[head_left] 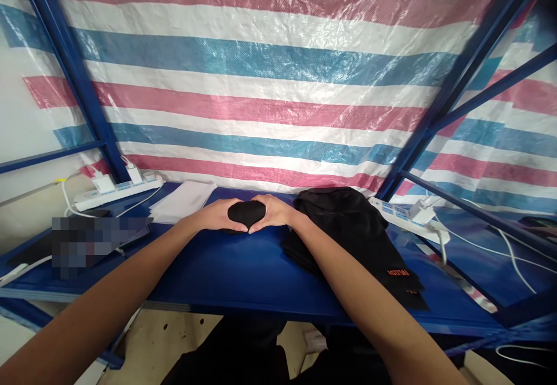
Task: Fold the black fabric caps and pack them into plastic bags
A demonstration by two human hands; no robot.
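Observation:
Between my two hands is a small, rounded black bundle (246, 214), smooth on top; it looks like rolled cloth, but I cannot tell for certain. My left hand (216, 214) wraps its left side and my right hand (277, 210) its right side, with the thumbs nearly meeting at the near edge. The far fingers are hidden behind the bundle. Just right of my right hand, partly behind my forearm, lies a pile of folded black cloth (343, 222) with orange lettering near its lower corner. White sheets (180, 199) lie beyond my left wrist.
The blue shelf (235, 269) carries a white power strip (119, 192) at left and another power strip (402, 218) at right, both with plugs and cables. Dark flat devices (30, 243) lie at far left. Blue posts (72, 72) frame a striped plastic sheet (261, 66) behind.

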